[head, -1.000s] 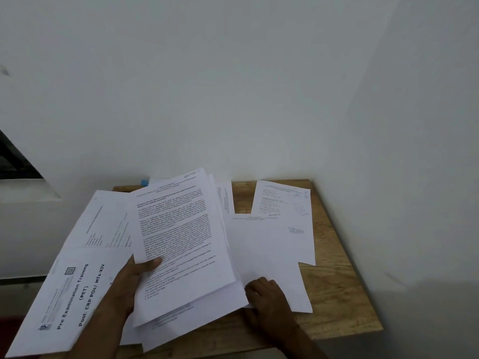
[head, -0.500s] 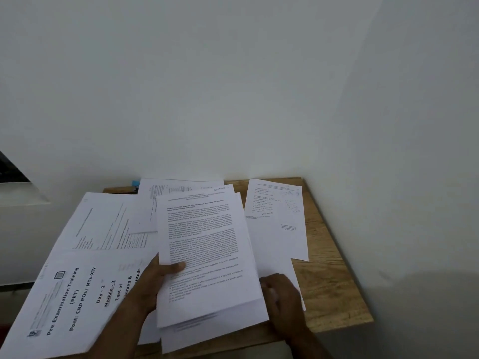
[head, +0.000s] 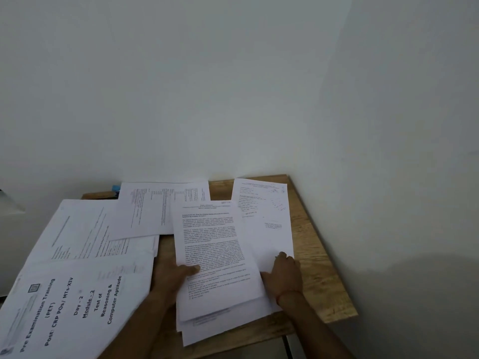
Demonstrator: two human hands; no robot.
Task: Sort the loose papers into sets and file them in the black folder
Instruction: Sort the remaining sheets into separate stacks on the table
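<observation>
My left hand (head: 172,277) grips the left edge of a stack of text-filled sheets (head: 215,255), thumb on top. My right hand (head: 283,273) holds the stack's right edge, its fingers resting on a mostly blank sheet (head: 269,234) beneath. A cover page reading "Pre Examination Training" (head: 75,304) lies at the lower left, over other printed pages (head: 77,229). Another printed sheet (head: 160,206) lies at the back. No black folder is in view.
The small wooden table (head: 321,268) stands in a corner of white walls; its right and front edges are close. A blue object (head: 115,188) peeks out behind the papers at the back left. Bare wood shows at the table's right side.
The held stack has shifted rightward and squared up over the right-hand sheets. That uncovered the back sheet and bare wood in the middle. My right hand moved up along the stack's right edge.
</observation>
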